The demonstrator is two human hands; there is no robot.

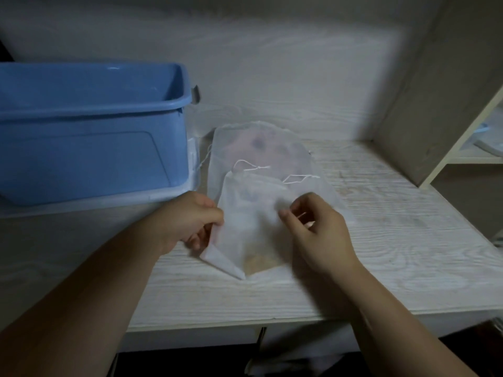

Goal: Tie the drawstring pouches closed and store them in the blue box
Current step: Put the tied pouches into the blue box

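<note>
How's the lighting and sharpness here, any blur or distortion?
Head view: dim light, with a brighter patch on the back wall; the front pouch, left hand and right hand look soft, slightly blurred; wide-angle lens bows the blue box rim.

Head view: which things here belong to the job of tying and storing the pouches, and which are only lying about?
Job: front pouch, gripped by left hand and right hand; rear pouch behind it; blue box.
Lying about: table; shelf at right; pale tray beneath the box.
</note>
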